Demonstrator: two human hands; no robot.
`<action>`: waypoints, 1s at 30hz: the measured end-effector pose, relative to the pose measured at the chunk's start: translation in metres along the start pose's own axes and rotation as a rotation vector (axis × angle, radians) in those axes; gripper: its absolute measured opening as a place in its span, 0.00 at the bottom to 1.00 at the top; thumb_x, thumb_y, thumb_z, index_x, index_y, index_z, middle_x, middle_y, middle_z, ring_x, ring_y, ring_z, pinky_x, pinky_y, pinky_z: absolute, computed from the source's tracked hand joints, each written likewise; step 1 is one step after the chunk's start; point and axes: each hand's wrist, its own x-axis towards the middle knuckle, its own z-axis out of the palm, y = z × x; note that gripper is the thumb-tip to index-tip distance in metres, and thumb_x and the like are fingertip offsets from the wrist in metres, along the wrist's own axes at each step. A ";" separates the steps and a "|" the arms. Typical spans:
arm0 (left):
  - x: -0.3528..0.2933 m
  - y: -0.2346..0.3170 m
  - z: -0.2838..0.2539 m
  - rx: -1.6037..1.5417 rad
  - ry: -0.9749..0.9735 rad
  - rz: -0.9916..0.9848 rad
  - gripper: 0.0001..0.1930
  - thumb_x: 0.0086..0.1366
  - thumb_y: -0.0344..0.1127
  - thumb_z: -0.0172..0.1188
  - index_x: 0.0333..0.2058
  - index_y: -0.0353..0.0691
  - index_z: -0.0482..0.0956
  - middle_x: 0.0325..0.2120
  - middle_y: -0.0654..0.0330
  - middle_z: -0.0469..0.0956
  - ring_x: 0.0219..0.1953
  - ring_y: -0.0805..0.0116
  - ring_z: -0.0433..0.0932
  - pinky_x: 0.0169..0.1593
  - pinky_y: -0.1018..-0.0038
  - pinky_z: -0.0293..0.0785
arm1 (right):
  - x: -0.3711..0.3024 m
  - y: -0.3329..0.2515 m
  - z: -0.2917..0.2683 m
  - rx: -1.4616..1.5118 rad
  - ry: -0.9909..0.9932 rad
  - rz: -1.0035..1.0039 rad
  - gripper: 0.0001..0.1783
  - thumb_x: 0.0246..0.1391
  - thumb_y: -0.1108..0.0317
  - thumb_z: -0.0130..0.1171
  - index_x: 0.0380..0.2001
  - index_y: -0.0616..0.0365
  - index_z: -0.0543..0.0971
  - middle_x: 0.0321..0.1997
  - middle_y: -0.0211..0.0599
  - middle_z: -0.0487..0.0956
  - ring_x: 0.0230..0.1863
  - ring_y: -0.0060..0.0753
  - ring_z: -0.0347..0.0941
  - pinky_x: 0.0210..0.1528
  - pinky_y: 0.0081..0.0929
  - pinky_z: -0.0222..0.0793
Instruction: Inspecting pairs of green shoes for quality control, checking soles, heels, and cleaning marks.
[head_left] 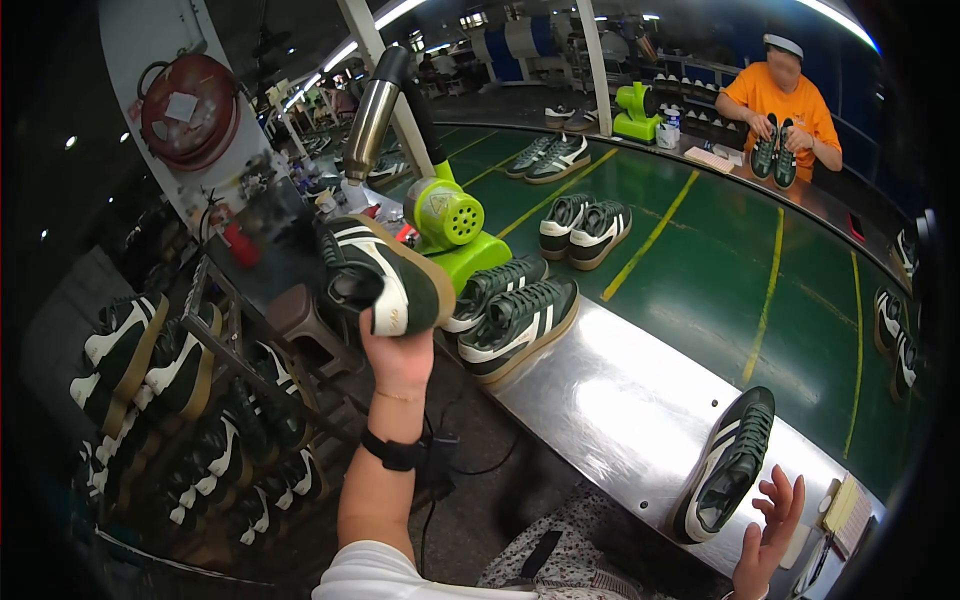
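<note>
My left hand point(398, 358) grips a dark green sneaker point(385, 275) with white stripes and a tan sole, holding it up beside the hot-air gun point(375, 125). The fingers are mostly behind the shoe; the thumb lies against its heel. My right hand point(775, 530) is open, fingers spread, just right of a single matching sneaker point(728, 465) on the metal worktop point(620, 385). No contact shows between that hand and the shoe. A pair of the same sneakers point(520, 315) sits at the worktop's left end.
A lime-green stand point(470, 255) carries the gun. More sneakers point(588, 230) ride on the green belt point(690, 270) with yellow lines. Shoes fill a rack point(215, 330) at left. Across the belt a person in orange point(785, 105) holds two shoes. A notepad point(848, 515) lies at right.
</note>
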 end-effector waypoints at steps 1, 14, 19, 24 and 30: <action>0.021 0.017 -0.010 0.045 0.036 0.016 0.22 0.60 0.44 0.45 0.51 0.40 0.71 0.49 0.59 0.73 0.53 0.61 0.71 0.58 0.61 0.64 | 0.001 0.000 0.000 -0.029 0.019 0.018 0.36 0.58 0.67 0.50 0.65 0.61 0.47 0.62 0.54 0.62 0.56 0.47 0.65 0.55 0.40 0.63; 0.177 0.064 -0.110 0.182 0.174 0.097 0.17 0.58 0.39 0.49 0.42 0.37 0.75 0.41 0.58 0.78 0.45 0.61 0.76 0.53 0.64 0.69 | -0.008 -0.006 0.002 -0.079 0.195 0.262 0.33 0.58 0.76 0.47 0.65 0.61 0.49 0.60 0.51 0.65 0.53 0.41 0.67 0.53 0.33 0.65; 0.199 0.065 -0.114 0.173 0.196 0.072 0.17 0.57 0.40 0.49 0.42 0.38 0.75 0.40 0.58 0.78 0.45 0.61 0.76 0.53 0.65 0.69 | -0.006 -0.010 0.001 -0.103 0.215 0.293 0.33 0.58 0.77 0.48 0.64 0.61 0.50 0.60 0.50 0.65 0.52 0.40 0.67 0.53 0.32 0.65; 0.208 0.062 -0.111 0.155 0.215 0.066 0.17 0.57 0.40 0.50 0.42 0.38 0.75 0.40 0.59 0.78 0.45 0.62 0.76 0.53 0.65 0.68 | -0.006 -0.008 -0.002 -0.157 0.239 0.307 0.33 0.58 0.77 0.48 0.64 0.61 0.50 0.59 0.50 0.66 0.52 0.40 0.67 0.53 0.32 0.65; 0.185 0.054 -0.111 0.125 0.129 0.066 0.16 0.57 0.38 0.52 0.42 0.39 0.75 0.40 0.59 0.78 0.45 0.62 0.76 0.54 0.65 0.68 | -0.006 -0.008 -0.004 -0.188 0.229 0.318 0.32 0.58 0.77 0.48 0.64 0.62 0.51 0.57 0.52 0.67 0.51 0.40 0.68 0.53 0.33 0.65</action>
